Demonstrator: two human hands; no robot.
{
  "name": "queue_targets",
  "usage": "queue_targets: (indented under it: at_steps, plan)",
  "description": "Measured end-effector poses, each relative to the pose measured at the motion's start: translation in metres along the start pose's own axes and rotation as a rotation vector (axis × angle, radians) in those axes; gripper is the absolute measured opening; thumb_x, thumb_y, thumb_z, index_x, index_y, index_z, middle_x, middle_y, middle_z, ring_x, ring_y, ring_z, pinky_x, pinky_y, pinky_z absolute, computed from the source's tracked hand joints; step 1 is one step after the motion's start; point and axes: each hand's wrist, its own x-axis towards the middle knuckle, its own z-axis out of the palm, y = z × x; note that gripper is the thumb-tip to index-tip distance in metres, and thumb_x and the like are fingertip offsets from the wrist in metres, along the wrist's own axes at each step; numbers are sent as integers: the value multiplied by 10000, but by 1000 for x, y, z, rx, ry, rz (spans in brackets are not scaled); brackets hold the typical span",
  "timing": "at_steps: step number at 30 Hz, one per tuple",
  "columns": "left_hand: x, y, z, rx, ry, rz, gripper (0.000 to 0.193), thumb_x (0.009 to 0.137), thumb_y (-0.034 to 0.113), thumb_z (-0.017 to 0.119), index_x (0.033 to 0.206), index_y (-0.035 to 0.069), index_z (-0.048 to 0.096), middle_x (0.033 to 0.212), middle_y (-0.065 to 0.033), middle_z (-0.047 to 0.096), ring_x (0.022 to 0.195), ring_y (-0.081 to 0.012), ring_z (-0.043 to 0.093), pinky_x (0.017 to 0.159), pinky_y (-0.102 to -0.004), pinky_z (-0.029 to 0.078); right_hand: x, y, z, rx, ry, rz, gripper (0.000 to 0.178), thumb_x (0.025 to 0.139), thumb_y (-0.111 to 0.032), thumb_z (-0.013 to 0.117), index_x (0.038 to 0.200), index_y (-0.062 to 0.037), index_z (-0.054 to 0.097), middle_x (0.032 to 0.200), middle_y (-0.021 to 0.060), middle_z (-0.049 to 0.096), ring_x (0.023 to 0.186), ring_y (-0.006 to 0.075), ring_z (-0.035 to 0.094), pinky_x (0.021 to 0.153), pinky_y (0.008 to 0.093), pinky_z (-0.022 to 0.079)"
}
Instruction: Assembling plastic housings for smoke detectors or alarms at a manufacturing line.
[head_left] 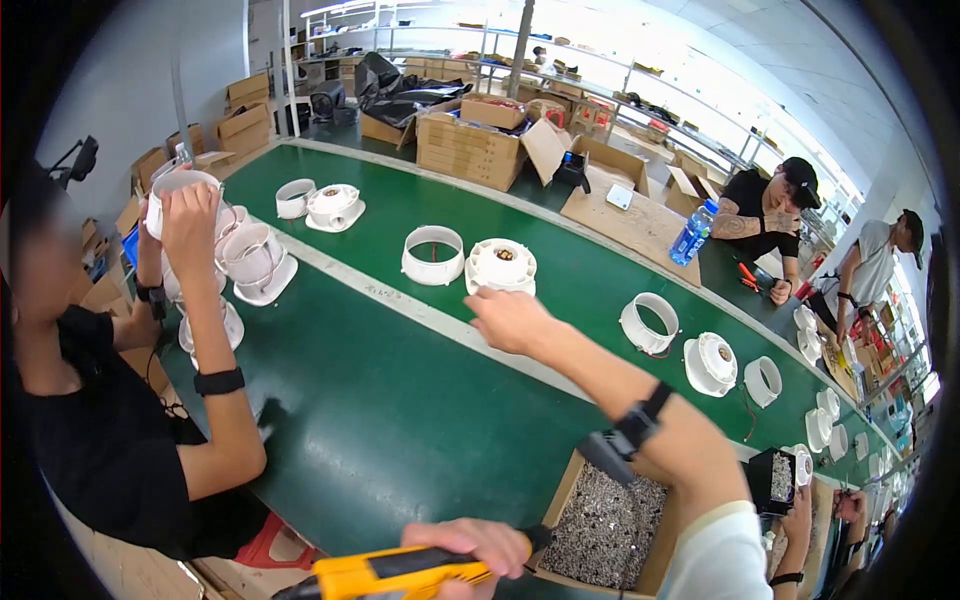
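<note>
At the bottom edge, my left hand is wrapped round a yellow and black power screwdriver, whose dark tip points right. From the lower right my right arm reaches over the green bench; my right hand has its fingers curled together at the near edge of a white round housing. Whatever those fingertips pinch, if anything, is hidden. Copper-coloured parts show in the housing's centre. Just left of it stands a white ring. Beneath my right forearm, a cardboard tray holds many small metal screws.
A co-worker at left lifts a white ring beside stacked white housings. More rings and housings line the green bench rightward. Across it are a blue bottle, red-handled pliers, cartons and another person.
</note>
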Motion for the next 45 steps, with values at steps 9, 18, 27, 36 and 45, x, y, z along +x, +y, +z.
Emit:
queue_targets:
  at_steps: [9,18,27,36,45]
  plan:
    - [-2,20,-28,145,-11,185,439,881,429,556,1092,88,376,783,-86,524,573,-188,496,543,-333,434,92,16,86,302,128,151,698,816,-147,578,1385,6,204,1410,210,263,1112,382,508,890,461,457]
    - [-4,21,-21,157,27,129,451,874,449,557,1092,98,375,764,-77,510,562,-189,476,542,-336,413,59,6,44,211,411,94,119,837,-168,550,847,-53,581,909,147,508,737,341,598,643,465,494]
    - [-7,23,-3,201,-94,176,464,869,474,551,1098,113,369,739,-82,501,548,-192,461,521,-336,411,-194,5,-110,193,355,-33,88,829,-69,534,915,-59,551,963,116,528,864,313,571,715,392,487]
    - [8,-7,42,370,-158,220,369,913,413,487,984,77,350,591,-23,413,404,-103,391,367,-219,369,-373,-20,-55,35,33,126,141,716,-77,584,852,-57,551,1127,96,509,1027,238,557,729,302,534]
    - [11,-47,55,261,-467,-231,453,883,420,554,1056,65,332,713,-88,524,516,-184,512,521,-315,468,-377,-57,-30,176,251,153,274,669,-165,652,895,-10,636,1166,186,533,1167,282,472,1018,393,350]
